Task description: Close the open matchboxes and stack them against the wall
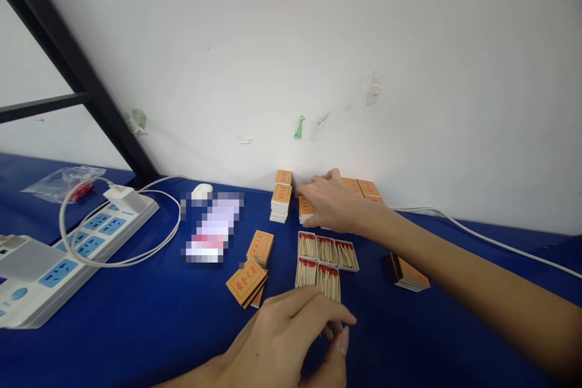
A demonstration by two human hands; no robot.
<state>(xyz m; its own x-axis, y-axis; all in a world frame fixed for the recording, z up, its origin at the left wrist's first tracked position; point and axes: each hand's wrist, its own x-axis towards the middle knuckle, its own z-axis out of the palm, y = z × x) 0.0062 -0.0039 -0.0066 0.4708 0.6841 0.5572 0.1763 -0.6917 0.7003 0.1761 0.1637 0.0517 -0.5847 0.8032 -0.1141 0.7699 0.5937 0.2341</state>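
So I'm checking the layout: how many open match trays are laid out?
5 open trays: three in the back row, two in front by the left hand, which may hide another.

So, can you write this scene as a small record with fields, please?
surface: blue table, white wall behind
right hand: laid on stacked matchboxes by the wall
left hand: fingers curled, close before five open match trays
left of trays: loose matchboxes, closed
far left: white power strip
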